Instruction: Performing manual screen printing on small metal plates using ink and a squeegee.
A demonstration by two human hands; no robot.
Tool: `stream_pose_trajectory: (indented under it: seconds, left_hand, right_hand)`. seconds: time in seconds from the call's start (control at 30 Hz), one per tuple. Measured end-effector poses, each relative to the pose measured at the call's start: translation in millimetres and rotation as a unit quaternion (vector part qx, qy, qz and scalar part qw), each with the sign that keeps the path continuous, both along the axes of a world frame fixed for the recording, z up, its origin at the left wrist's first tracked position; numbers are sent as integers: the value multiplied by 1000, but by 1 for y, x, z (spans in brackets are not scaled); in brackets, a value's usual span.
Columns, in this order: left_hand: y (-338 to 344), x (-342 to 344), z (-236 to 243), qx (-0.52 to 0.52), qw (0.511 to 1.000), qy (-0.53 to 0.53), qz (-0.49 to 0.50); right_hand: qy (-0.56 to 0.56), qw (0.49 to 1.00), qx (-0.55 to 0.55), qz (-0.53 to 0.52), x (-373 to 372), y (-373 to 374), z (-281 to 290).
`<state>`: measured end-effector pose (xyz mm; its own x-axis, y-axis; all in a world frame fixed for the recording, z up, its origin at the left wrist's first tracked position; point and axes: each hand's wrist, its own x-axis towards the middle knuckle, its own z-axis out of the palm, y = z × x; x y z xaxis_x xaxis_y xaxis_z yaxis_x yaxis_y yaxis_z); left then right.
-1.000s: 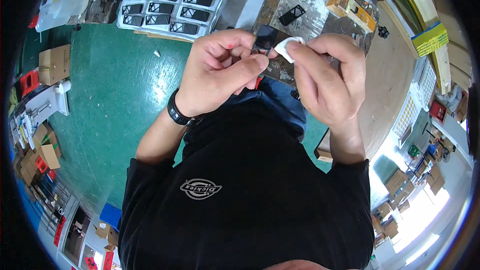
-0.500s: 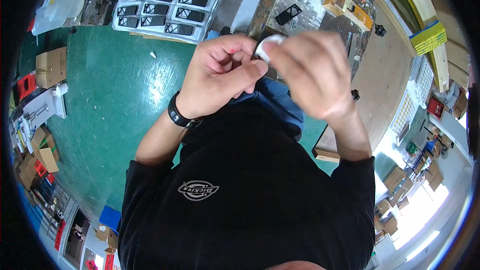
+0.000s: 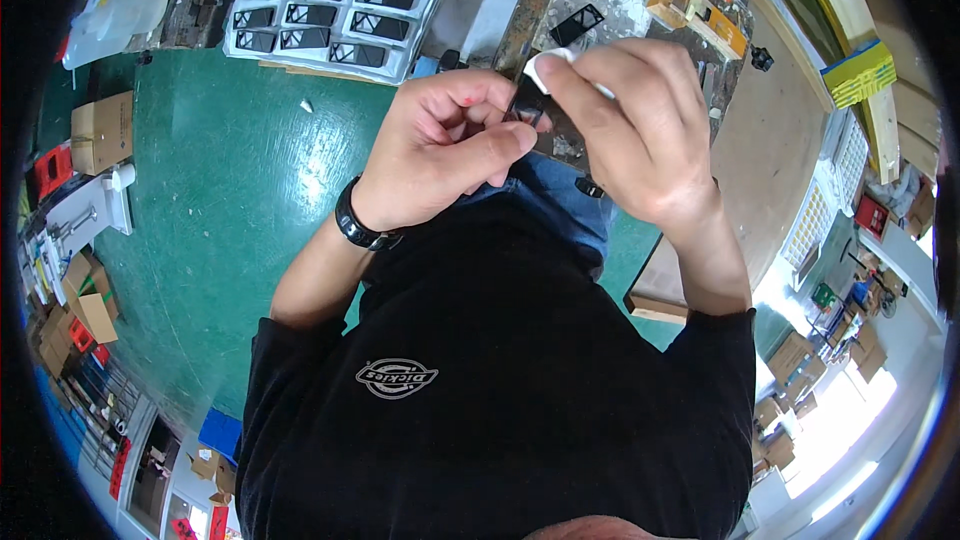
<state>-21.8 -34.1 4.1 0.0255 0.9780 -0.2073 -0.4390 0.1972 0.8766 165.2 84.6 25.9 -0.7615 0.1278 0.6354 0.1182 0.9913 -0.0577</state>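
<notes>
Cardboard box (image 3: 101, 130): lay on the green floor (image 3: 230, 200) at far left, well apart from the work.

White tray (image 3: 340, 5): sat at upper left, holding rows of small black frame-shaped parts.

Left hand (image 3: 445, 155): wore a black wristband (image 3: 357, 223); was clenched around a small black part (image 3: 528, 105), pinching it between thumb and fingertips, above the person's lap and just before the bench (image 3: 640, 0) edge.

Right hand (image 3: 630, 130): grasped a small white pad (image 3: 550, 62) at the fingertips and pressed it against the upper end of the black part.

Handling note: the step appeared to be wiping or pressing the pad onto the part. It would be done best with the left hand holding steady by the edges and the right applying light, even pressure along the face.

Orange-and-tan blocks (image 3: 695, 5): rested on the bench, upper right.
</notes>
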Motion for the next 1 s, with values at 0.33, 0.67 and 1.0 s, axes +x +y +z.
stream_pose_trajectory:
  seconds: [0.33, 0.67, 1.0]
  left_hand:
    - [3, 1, 6, -4, 1000, 8, -19]
    - [4, 0, 3, -1, 1000, -27, -5]
    - [8, -6, 20, 37, 999, -14, 3]
  right_hand:
    - [18, 1000, 6, 15, 3, -15, -1]
    - [3, 1000, -11, 0, 9, 5, 8]
    - [104, 972, -162, -137, 24, -4, 32]
